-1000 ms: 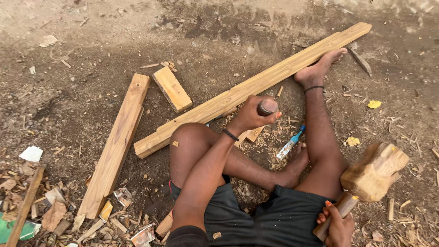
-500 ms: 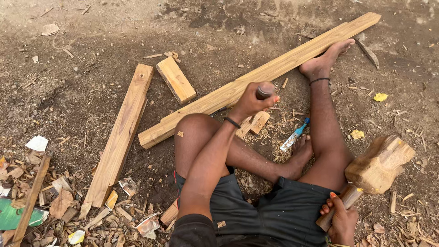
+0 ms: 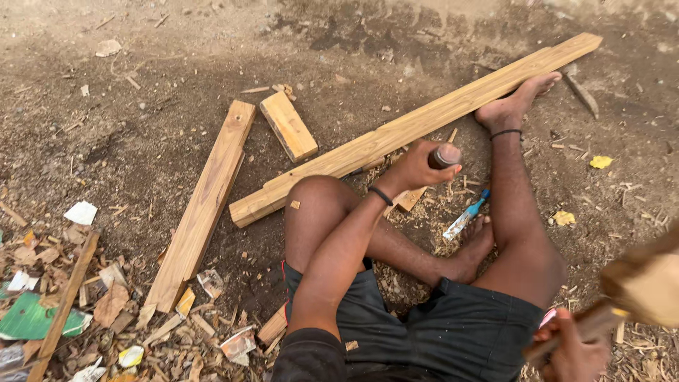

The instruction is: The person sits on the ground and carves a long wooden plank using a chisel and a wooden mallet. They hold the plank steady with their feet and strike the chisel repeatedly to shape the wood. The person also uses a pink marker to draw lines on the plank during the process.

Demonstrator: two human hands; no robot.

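I sit on bare earth with a long wooden plank [image 3: 417, 127] lying diagonally in front of me, my right foot pressing on it near its far end. My left hand [image 3: 414, 168] grips a chisel by its round dark handle [image 3: 444, 155], held upright against the plank's near edge. My right hand [image 3: 574, 346], at the lower right corner, holds a wooden mallet [image 3: 647, 283] by its handle; the mallet head is blurred and raised beside my right knee.
A second plank [image 3: 205, 205] and a short wood block [image 3: 288, 126] lie to the left. A blue-handled tool [image 3: 465, 215] rests among wood chips by my left foot. Scrap wood, paper and litter [image 3: 71, 311] cover the ground at lower left.
The mallet has moved lower and to the right, now blurred at the frame's edge. The left hand stays on the chisel at the plank. The view has shifted slightly.
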